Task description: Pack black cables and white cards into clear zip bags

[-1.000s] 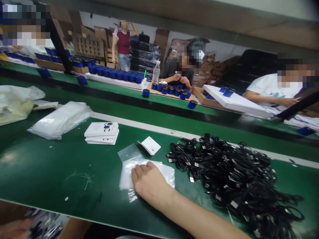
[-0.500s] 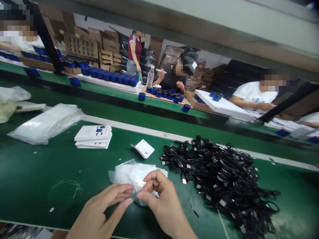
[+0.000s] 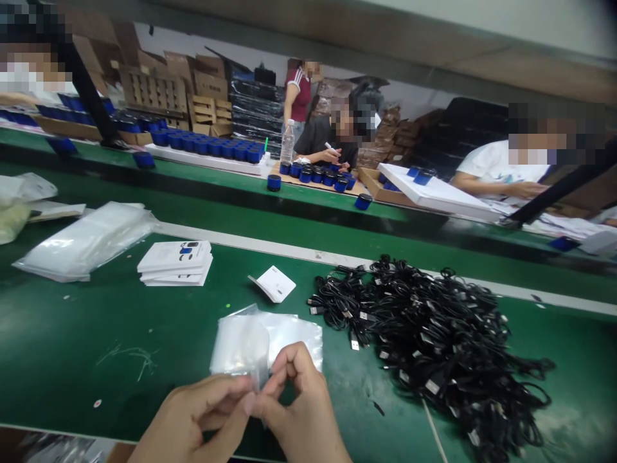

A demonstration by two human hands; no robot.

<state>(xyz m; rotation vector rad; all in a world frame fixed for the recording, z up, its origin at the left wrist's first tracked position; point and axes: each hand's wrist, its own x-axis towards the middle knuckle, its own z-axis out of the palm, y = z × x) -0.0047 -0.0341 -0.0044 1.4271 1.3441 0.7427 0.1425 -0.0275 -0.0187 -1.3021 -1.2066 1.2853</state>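
Between my hands is a clear plastic bag (image 3: 243, 344), its near edge pinched by the fingers of both. My left hand (image 3: 205, 411) grips it from the left, thumb and fingertips pressed together. From the right, my right hand (image 3: 301, 402) pinches the same edge, the two thumbs nearly touching. More flat clear bags (image 3: 301, 331) lie on the green table (image 3: 178, 347) just behind. A small folded white leaflet (image 3: 277, 284) sits beyond them. To the right spreads a large heap of black USB cables (image 3: 434, 334).
A stack of printed leaflets (image 3: 176, 260) and a thick pack of clear bags (image 3: 91, 238) lie at the left. Across the belt, blue-and-black round items (image 3: 212, 145) stand in rows by a plastic bottle (image 3: 288, 141). Several co-workers are on the far side; a dark post (image 3: 89, 77) rises at left.
My hands have drawn slightly toward me with the bag, which now stands straighter and shows more of its face. Across the belt, the standing person has shifted right and a seated co-worker's hand has lowered.
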